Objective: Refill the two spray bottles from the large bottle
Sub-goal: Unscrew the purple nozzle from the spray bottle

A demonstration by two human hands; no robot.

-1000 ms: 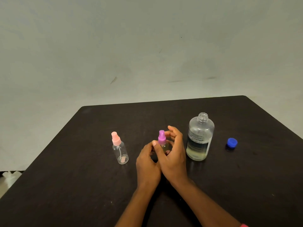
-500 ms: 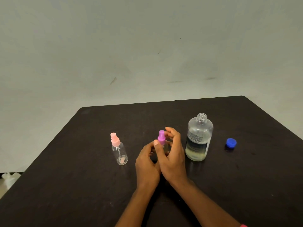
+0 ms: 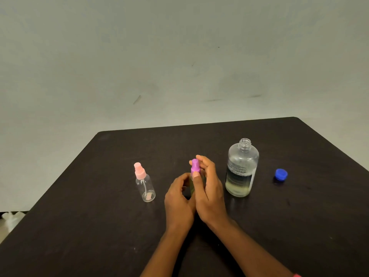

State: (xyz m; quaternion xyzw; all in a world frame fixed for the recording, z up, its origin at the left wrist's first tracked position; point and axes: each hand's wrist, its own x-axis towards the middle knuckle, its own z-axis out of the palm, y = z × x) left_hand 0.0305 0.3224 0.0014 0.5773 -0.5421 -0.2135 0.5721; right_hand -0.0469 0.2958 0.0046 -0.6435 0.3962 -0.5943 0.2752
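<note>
Far from the table's edges, the left hand gripped the purple spray bottle. The right hand pinched its cap. Hands hid its body.

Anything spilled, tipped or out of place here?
Nothing stands out. The large clear plastic bottle, pink-topped clear spray bottle and purple-topped spray bottle all stand upright. The round blue cap lies right of the open bottle. No puddle shows on the dark table.

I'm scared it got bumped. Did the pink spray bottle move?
No. The pink spray bottle stands left of the large bottle, with the same gap between them as before.
</note>
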